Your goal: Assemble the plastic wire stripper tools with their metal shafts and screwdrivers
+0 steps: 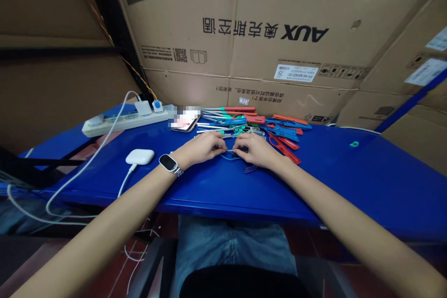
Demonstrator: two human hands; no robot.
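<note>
My left hand (202, 146) and my right hand (253, 149) meet at the middle of the blue table (349, 177), fingers curled together around a small blue plastic piece with a thin metal part (230, 154). A smartwatch (168, 163) sits on my left wrist. Just behind the hands lies a heap of red, blue and teal tool handles with metal blades (254, 123). A small dark blue part (250, 168) lies on the table under my right wrist.
A white power strip (118, 123) with plugged chargers lies at the far left, its cable running to a white earbud case (140, 156). A phone (185, 121) lies beside the heap. A small teal ring (355, 144) sits far right. Cardboard boxes (279, 32) wall the back.
</note>
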